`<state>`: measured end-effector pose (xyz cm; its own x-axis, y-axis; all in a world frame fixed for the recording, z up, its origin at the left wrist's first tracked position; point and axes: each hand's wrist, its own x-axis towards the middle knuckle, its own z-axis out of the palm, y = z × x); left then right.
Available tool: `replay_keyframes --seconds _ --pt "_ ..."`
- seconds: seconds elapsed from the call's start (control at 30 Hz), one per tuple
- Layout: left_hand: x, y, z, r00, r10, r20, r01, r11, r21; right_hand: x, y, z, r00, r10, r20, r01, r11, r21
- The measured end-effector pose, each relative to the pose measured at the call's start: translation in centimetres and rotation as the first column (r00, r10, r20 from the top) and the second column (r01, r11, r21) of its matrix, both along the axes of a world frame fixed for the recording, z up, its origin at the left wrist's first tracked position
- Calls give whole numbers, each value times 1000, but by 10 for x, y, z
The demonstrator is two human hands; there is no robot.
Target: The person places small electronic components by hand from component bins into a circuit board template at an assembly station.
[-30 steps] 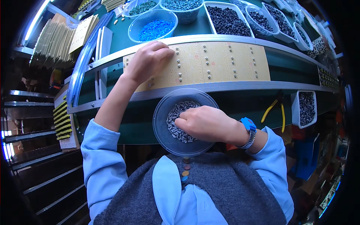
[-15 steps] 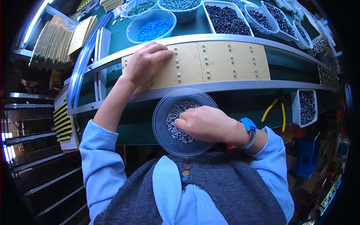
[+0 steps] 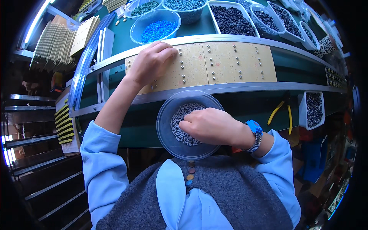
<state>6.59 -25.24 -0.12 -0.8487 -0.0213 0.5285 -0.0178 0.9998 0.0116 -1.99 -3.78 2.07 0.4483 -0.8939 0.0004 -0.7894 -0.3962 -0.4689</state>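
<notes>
Tan circuit boards lie side by side between two metal rails, dotted with rows of small silvery components. Over the left part of them rests my left hand, its fingers bent together and pointing down at the board; what they hold, if anything, is hidden under the hand. Close to my body, a clear round plastic bowl holds many small grey cylindrical components. My right hand, a blue-faced watch on its wrist, reaches into the bowl with curled fingers among these parts. Its fingertips are out of sight.
Beyond the far rail stand a tub of blue parts and a white tray of black parts. Yellow-handled pliers and a white tray of leaded components lie at the right. Stacked boards stand far left.
My left hand's fingers have drawn in and bent slightly more over the board. My right hand stays in the bowl with little visible movement.
</notes>
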Motion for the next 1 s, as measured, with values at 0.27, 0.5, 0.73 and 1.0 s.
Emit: replay_keyframes --seconds 0.27,0.5,0.73,1.0 --pt "-2 5 0 999 42 -2 -40 983 180 0 -1 0 1000 -4 0 4 1000 -10" --pt "-4 9 5 996 78 32 -83 966 244 0 0 1 1000 -1 3 1 1000 4" --pt "-6 13 15 980 136 146 -189 864 466 0 0 0 999 7 -32 -7 1000 -20" --pt "-5 16 13 982 146 120 -186 861 473 0 1 -2 999 4 -34 -5 1000 -31"
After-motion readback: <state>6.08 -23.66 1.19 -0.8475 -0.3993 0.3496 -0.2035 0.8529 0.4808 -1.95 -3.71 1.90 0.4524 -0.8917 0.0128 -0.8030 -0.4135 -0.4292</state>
